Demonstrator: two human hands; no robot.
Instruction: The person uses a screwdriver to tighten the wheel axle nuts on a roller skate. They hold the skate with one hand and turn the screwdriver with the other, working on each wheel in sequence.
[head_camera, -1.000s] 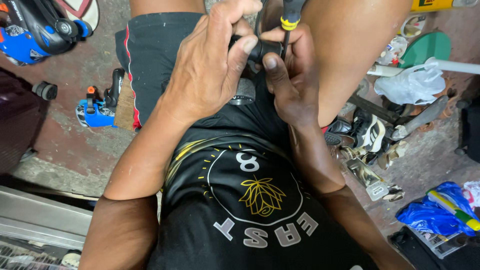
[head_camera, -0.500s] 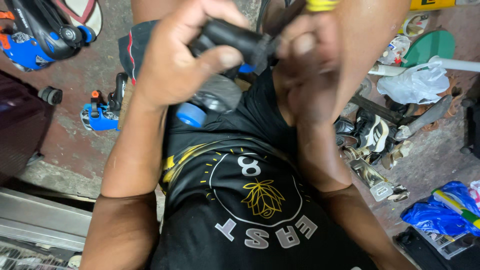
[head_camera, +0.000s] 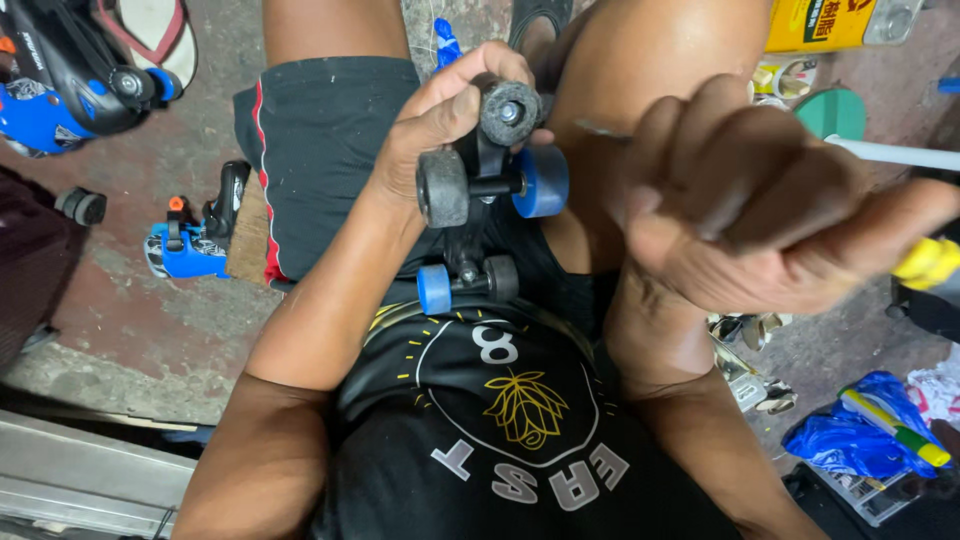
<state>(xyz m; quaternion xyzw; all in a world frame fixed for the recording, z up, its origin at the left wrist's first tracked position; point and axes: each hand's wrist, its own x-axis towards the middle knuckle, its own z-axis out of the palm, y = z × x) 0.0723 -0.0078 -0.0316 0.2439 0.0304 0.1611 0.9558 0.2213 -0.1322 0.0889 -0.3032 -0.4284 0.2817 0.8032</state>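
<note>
Your left hand (head_camera: 440, 130) grips a black roller-skate undercarriage with blue and black wheels (head_camera: 480, 190); your right hand (head_camera: 740, 215) clenches a yellow-handled screwdriver (head_camera: 925, 262); blue skate parts (head_camera: 185, 245) lie nearby.

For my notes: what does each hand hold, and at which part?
Left hand grips the roller skate at its wheel end; right hand holds a yellow-handled screwdriver by the handle.

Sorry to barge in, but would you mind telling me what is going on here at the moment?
A seated person is working on a roller skate held over the lap. The left hand grips it by the wheel end, wheels up: two black and two blue ones show. The right hand is closed around a screwdriver with a yellow handle, its thin metal shaft pointing toward the skate, tip close to it but apparently not touching. More skates lie on the floor at left.
</note>
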